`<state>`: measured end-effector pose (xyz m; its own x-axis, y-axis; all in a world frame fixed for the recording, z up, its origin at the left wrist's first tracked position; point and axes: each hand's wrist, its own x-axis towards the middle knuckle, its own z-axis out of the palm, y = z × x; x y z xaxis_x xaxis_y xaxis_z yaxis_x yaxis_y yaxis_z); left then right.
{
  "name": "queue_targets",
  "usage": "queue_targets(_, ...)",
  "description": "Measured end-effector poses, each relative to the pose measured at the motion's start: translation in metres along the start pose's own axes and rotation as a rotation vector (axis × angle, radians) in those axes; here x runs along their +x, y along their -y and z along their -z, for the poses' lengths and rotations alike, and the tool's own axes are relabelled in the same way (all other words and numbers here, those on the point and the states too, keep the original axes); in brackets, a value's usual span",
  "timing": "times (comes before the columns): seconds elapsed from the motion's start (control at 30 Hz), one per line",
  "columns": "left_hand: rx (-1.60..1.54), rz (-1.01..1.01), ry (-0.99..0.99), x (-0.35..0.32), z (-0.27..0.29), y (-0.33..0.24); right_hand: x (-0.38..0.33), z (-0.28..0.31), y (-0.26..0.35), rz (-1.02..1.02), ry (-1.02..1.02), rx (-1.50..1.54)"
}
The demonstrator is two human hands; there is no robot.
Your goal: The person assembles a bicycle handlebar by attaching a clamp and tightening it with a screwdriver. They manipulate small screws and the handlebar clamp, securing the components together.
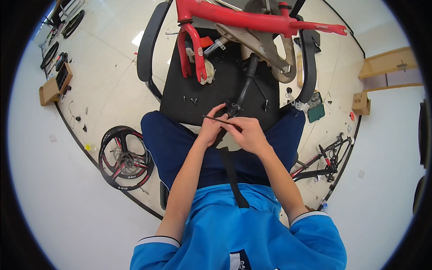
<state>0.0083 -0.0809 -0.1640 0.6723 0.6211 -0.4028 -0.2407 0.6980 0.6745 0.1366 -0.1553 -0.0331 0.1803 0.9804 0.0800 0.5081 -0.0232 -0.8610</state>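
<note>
A long black bicycle tube [245, 87] with a small clamp [235, 109] on it slopes from the chair seat down between my knees. My left hand [209, 129] is closed around its lower part, just below the clamp, with a finger stretched along the side. Between the thumb and fingers of my right hand [250, 134] is a thin dark rod [215, 119], perhaps a hex key, which crosses over my left hand. What its ends touch cannot be made out. Several small bolts [193, 101] lie on the black chair seat [173, 108] left of the tube.
A red bicycle frame [238, 18] and its fork [198, 51] rest across the chair between two armrests [151, 45]. On the floor are a spoked wheel [126, 158] at left, a dark bicycle frame [321, 164] at right, a green case [316, 113] and cardboard boxes [361, 104].
</note>
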Motion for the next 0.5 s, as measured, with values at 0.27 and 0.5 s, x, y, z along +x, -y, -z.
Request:
queue_targets(0.27, 0.198, -0.236, -0.108, -0.011, -0.013, 0.019, -0.076, 0.031, -0.023, -0.665, 0.160, 0.493)
queue_targets(0.5, 0.655, -0.336, -0.164, -0.020, -0.031, 0.018, -0.090, 0.020, -0.034, -0.749, 0.092, 0.631)
